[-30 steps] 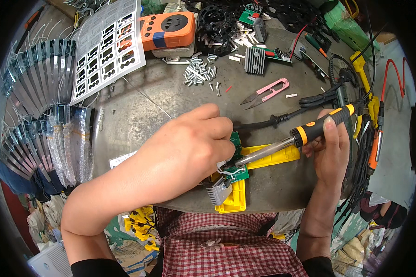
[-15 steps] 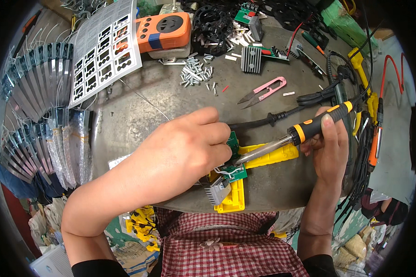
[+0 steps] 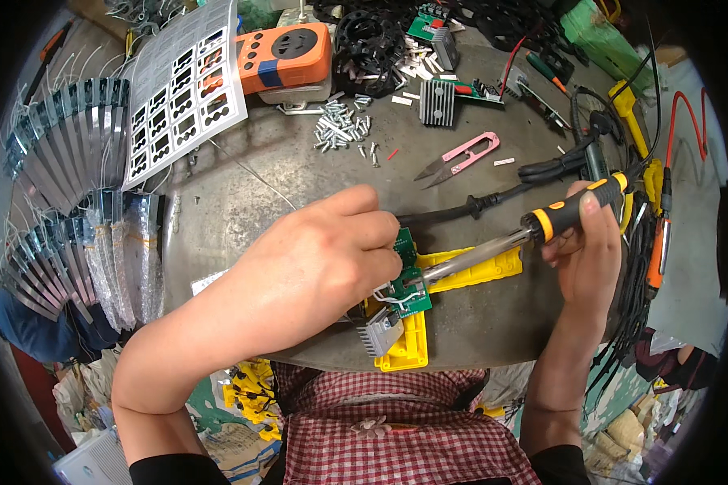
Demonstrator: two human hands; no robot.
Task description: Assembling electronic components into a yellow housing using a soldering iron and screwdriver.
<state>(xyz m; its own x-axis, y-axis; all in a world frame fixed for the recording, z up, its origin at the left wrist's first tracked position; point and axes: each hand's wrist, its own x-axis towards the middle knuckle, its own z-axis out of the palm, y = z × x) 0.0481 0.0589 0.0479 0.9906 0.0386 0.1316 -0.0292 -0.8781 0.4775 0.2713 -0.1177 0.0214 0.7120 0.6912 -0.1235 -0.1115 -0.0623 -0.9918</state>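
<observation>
Centrally, at the near edge of the bench, a small green circuit board (image 3: 408, 283) is seated on a yellow L-shaped jig (image 3: 461, 279), with a finned grey heat sink (image 3: 380, 333) fixed at its lower corner. The board is pressed down by the left hand (image 3: 323, 267), whose fingers are curled closed over its upper edge; whether anything thin is pinched between the fingertips cannot be told. The soldering iron (image 3: 526, 238) is gripped by its black-and-orange handle in the right hand (image 3: 586, 250), closed around it, and the metal tip is laid against the board just beside the left fingertips.

Compared with the views of a second and half a second ago, almost nothing is altered: both hands are kept in the same grips, and the tip is held at the same spot on the board. Contact is judged to be sustained on one joint rather than shifted along the board.

Further out, pink thread snips (image 3: 461, 155) are lying open on the round grey metal worktop (image 3: 243, 210), well apart from the board. A heap of small screws (image 3: 344, 129) is scattered beyond them, near an orange socket tester (image 3: 287, 52). A sheet of black-and-white labels (image 3: 186, 89) is propped at the far left, and bagged flat parts (image 3: 81, 210) are fanned along the left rim. Cables and tools are hung at the right edge, and clutter is seen on the floor below.
</observation>
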